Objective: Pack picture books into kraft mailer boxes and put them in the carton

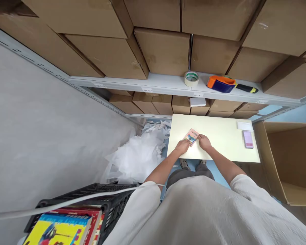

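A small pink book [192,135] with a blue picture on its cover lies tilted on the pale yellow table [219,131]. My left hand [183,146] grips its lower left corner. At the book's right edge, my right hand [204,141] pinches the side with fingers closed. The undersides of both hands are hidden. Toward the table's right end are a white pad or stack [244,126] and a blurred purple item [248,139].
Cardboard boxes [163,51] fill the shelves ahead. A tape roll [191,79] and an orange-and-blue tape dispenser [221,84] rest on the shelf edge. White sheets [137,156] pile up left; a black crate [117,200] holds books [63,228]. An open carton [272,163] stands right.
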The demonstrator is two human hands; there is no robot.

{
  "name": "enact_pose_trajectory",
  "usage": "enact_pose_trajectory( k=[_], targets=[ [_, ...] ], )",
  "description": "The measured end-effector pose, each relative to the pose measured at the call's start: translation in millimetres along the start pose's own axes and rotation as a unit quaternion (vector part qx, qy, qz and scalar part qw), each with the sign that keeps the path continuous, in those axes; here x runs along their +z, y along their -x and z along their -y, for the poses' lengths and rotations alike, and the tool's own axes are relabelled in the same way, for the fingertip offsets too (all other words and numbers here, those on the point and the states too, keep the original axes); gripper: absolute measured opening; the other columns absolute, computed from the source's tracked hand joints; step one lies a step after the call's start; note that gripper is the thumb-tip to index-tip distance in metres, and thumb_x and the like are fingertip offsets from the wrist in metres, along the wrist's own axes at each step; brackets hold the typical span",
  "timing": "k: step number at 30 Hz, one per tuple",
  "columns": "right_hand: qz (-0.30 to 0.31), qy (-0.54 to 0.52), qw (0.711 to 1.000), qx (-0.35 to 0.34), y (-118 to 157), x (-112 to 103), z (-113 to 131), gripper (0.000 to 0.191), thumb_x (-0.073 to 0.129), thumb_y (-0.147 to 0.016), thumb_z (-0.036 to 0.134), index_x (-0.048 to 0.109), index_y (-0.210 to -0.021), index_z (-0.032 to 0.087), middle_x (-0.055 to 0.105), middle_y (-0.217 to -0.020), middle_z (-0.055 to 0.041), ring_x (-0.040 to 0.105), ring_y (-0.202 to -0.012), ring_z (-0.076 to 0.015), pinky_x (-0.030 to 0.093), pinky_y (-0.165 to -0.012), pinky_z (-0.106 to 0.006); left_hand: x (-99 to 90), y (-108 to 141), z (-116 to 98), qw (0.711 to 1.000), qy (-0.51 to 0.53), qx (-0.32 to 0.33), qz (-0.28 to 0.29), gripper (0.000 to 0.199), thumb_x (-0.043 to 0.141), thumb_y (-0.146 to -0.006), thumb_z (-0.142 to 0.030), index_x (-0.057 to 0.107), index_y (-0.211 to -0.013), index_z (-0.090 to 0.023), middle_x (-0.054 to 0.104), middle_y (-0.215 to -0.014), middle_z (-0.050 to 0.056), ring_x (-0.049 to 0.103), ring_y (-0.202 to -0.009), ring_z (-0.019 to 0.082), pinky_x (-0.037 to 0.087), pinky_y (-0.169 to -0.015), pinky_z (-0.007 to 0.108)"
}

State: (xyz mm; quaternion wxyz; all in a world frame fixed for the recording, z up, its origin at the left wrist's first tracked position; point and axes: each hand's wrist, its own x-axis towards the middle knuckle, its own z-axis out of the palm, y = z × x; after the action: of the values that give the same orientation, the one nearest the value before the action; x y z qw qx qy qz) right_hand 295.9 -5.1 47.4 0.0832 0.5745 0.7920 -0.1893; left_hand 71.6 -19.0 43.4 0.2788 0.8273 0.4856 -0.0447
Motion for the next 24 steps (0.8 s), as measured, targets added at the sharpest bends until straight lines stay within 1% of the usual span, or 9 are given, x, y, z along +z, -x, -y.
enact_pose_trajectory(
  k=[2, 5, 8, 11, 14, 18, 22, 24],
  targets=[
    [-0.004, -0.029, 0.999, 0.033, 3.1, 7.4, 3.2, 0.046, 0.045, -0.099, 0.009, 0.071, -0.137, 0.014, 0.065, -0.143, -0.0189, 0.063, -0.124, -0.0300, 0.050, -0.104, -0.040, 1.2, 0.1, 6.2, 1.000, -0.009, -0.007, -0.004, 0.038, 0.050, -0.105, -0.019, 0.070, -0.138, -0.023, 0.064, -0.153, 0.011, 0.062, -0.137, 0.027, 0.050, -0.113, 0.038],
    [-0.006, -0.091, 0.993, 0.073, 5.8, 19.4, 13.1, 0.046, 0.047, -0.099, 0.011, 0.071, -0.138, 0.015, 0.068, -0.141, -0.0166, 0.065, -0.126, -0.0271, 0.051, -0.106, -0.036, 1.2, -2.9, 15.0, 1.000, -0.014, -0.010, -0.009, 0.047, 0.049, -0.101, -0.013, 0.067, -0.143, -0.023, 0.053, -0.165, 0.011, 0.055, -0.145, 0.029, 0.049, -0.116, 0.042],
    [-0.017, -0.162, 0.980, 0.114, 2.4, 30.6, 22.8, 0.046, 0.050, -0.097, 0.014, 0.071, -0.138, 0.017, 0.072, -0.137, -0.0150, 0.070, -0.121, -0.0241, 0.054, -0.105, -0.034, 2.7, -8.6, 19.2, 1.000, -0.003, -0.001, 0.001, 0.056, 0.051, -0.097, -0.010, 0.063, -0.149, -0.025, 0.047, -0.171, 0.011, 0.051, -0.148, 0.030, 0.048, -0.117, 0.046],
    [-0.032, -0.240, 0.958, 0.154, -5.3, 38.1, 25.5, 0.050, 0.053, -0.094, 0.017, 0.068, -0.141, 0.021, 0.076, -0.131, -0.0117, 0.075, -0.111, -0.0231, 0.059, -0.098, -0.036, 8.1, -11.9, 17.1, 1.000, 0.008, -0.014, 0.015, 0.059, 0.055, -0.095, -0.012, 0.060, -0.153, -0.023, 0.044, -0.172, 0.015, 0.052, -0.147, 0.034, 0.048, -0.117, 0.048],
    [-0.056, -0.319, 0.928, 0.184, -13.0, 42.2, 22.0, 0.054, 0.057, -0.090, 0.022, 0.065, -0.144, 0.023, 0.077, -0.131, -0.0099, 0.075, -0.109, -0.0228, 0.061, -0.095, -0.037, 15.6, -10.5, 11.8, 1.000, 0.012, -0.018, 0.021, 0.060, 0.059, -0.095, -0.016, 0.059, -0.154, -0.021, 0.042, -0.173, 0.017, 0.053, -0.146, 0.036, 0.047, -0.118, 0.049],
    [-0.087, -0.420, 0.877, 0.216, -20.2, 46.1, 15.7, 0.058, 0.058, -0.086, 0.028, 0.062, -0.143, 0.021, 0.076, -0.133, -0.0120, 0.073, -0.113, -0.0241, 0.062, -0.093, -0.039, 22.1, -7.4, 8.3, 0.999, 0.016, -0.004, 0.032, 0.062, 0.062, -0.094, -0.020, 0.057, -0.156, -0.021, 0.044, -0.173, 0.016, 0.053, -0.148, 0.035, 0.046, -0.120, 0.049],
    [-0.092, -0.507, 0.818, 0.257, -24.1, 48.7, 8.3, 0.056, 0.061, -0.084, 0.030, 0.066, -0.139, 0.018, 0.076, -0.131, -0.0162, 0.074, -0.115, -0.0258, 0.061, -0.092, -0.037, 21.7, -8.3, 9.8, 0.999, 0.024, 0.001, 0.033, 0.064, 0.061, -0.094, -0.019, 0.055, -0.158, -0.020, 0.047, -0.171, 0.016, 0.054, -0.149, 0.033, 0.043, -0.122, 0.046],
    [-0.089, -0.537, 0.791, 0.280, -25.7, 49.3, 4.4, 0.057, 0.064, -0.083, 0.031, 0.066, -0.139, 0.018, 0.076, -0.131, -0.0171, 0.074, -0.114, -0.0264, 0.061, -0.092, -0.037, 20.8, -9.2, 10.6, 0.999, 0.027, -0.002, 0.038, 0.066, 0.060, -0.094, -0.018, 0.053, -0.159, -0.019, 0.045, -0.172, 0.016, 0.054, -0.149, 0.032, 0.043, -0.122, 0.045]
  ],
)
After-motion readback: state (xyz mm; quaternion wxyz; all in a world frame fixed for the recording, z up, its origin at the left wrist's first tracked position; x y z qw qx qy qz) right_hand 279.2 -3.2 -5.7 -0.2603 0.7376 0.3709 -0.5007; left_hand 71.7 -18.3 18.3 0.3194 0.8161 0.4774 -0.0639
